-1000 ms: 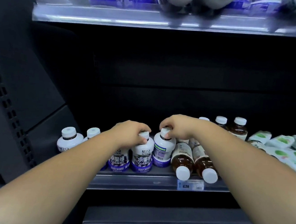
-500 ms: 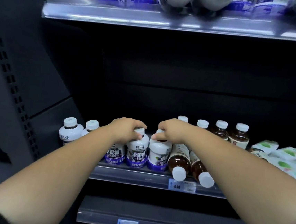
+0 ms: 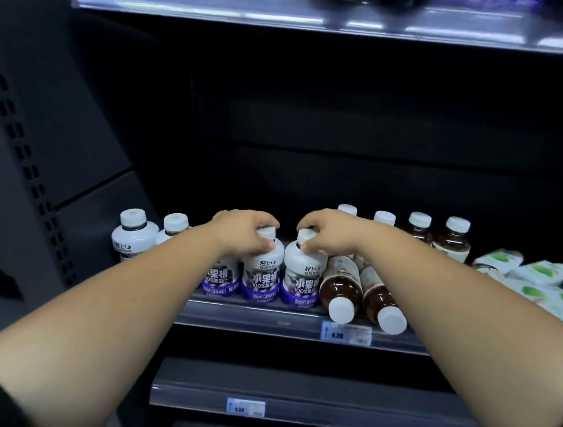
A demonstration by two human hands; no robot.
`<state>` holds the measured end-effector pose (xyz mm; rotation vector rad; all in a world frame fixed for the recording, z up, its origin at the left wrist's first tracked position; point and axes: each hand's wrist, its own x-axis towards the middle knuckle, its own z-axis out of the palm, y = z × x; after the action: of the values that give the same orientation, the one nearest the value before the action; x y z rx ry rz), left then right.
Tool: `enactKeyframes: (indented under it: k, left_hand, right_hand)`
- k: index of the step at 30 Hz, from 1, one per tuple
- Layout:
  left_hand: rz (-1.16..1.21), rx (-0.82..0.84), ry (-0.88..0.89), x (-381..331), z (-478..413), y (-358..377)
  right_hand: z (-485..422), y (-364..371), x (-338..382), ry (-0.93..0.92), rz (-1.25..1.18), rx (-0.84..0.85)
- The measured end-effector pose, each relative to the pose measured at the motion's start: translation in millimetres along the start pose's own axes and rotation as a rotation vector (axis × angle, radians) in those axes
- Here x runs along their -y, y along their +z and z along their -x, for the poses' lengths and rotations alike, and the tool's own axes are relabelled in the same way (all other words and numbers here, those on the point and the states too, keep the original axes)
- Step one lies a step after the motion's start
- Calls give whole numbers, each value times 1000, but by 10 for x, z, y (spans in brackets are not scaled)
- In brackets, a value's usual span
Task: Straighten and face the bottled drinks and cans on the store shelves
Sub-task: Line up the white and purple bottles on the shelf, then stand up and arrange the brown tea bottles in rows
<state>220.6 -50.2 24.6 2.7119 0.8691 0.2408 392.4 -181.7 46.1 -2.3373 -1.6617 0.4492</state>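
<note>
Three white bottles with purple labels stand at the front of the middle shelf (image 3: 263,318). My left hand (image 3: 242,232) grips the white cap of the middle purple-label bottle (image 3: 262,277). My right hand (image 3: 331,233) pinches the cap of the right purple-label bottle (image 3: 301,280), whose label faces forward. The left purple-label bottle (image 3: 220,278) is partly hidden by my left forearm. Two brown tea bottles (image 3: 341,288) (image 3: 381,302) lie on their sides just right of these, caps toward the shelf edge.
Two more white bottles (image 3: 133,237) stand at the shelf's left end. Several upright brown bottles (image 3: 451,240) stand at the back right. Green-and-white packets (image 3: 539,276) fill the far right. A price tag (image 3: 346,333) sits on the shelf rail. Bottles line the upper shelf (image 3: 225,1).
The right-hand bottle has been set upright beside the middle one and turned, so its label now faces forward. Both hands stay on the caps.
</note>
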Motion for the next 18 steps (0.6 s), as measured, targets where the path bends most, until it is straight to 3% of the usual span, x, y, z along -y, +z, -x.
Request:
enactKeyframes:
  k: [5,18]
  left_hand:
    - [-29,16,36,68,-81,2]
    - [30,86,163,157,-128,-36]
  right_hand:
    - [32,67,70,3,120,-49]
    - [117,198,38,89,-97,-123]
